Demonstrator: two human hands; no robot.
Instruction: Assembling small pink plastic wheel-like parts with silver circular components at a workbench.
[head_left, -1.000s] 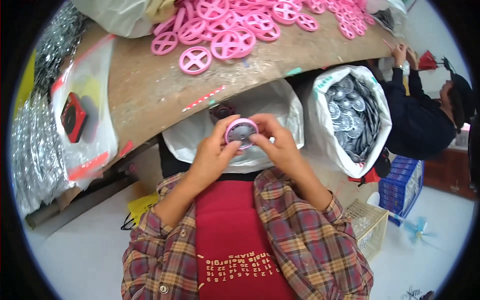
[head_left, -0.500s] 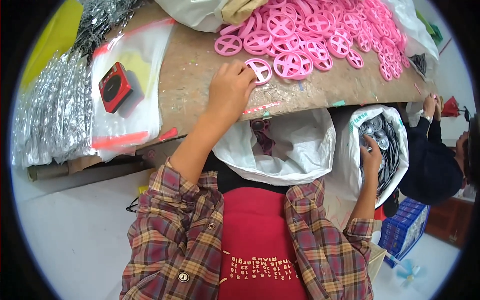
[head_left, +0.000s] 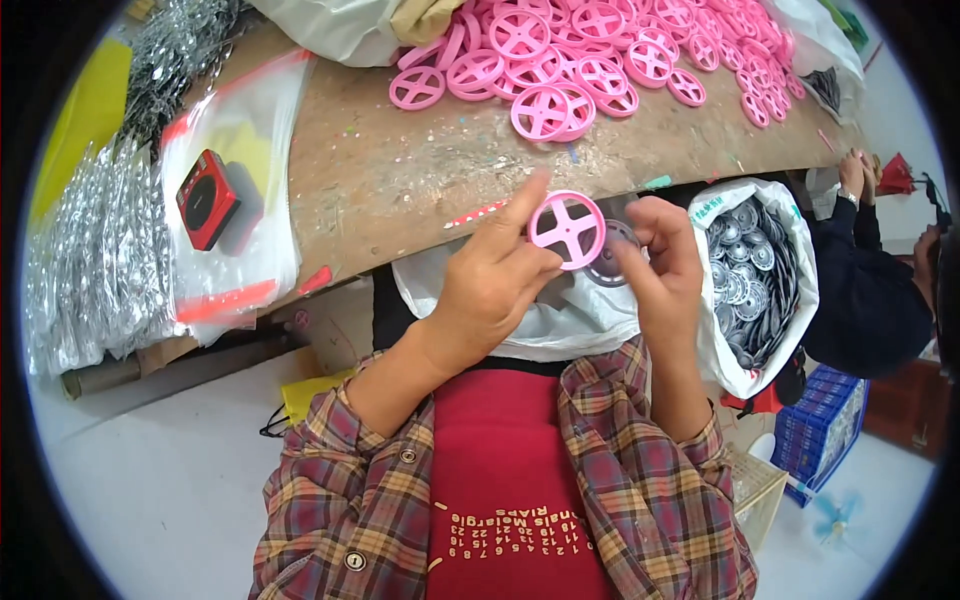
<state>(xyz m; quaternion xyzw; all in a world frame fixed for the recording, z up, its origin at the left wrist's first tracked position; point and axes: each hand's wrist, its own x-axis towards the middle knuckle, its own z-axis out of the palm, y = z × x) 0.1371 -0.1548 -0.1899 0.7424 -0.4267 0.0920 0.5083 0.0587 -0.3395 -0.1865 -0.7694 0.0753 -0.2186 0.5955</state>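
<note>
Pink four-spoked ring (head_left: 569,232), face-on, left of a half-hidden grey disc (head_left: 607,272), perhaps in contact

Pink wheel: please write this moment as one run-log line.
left hand: holds pink wheel | right hand: holds grey disc | grey disc: partly behind pink wheel

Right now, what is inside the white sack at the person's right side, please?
The white sack holds many round grey discs, some seen face-on, others edge-on. Only the top ones show; whatever lies beneath them is covered.
</note>
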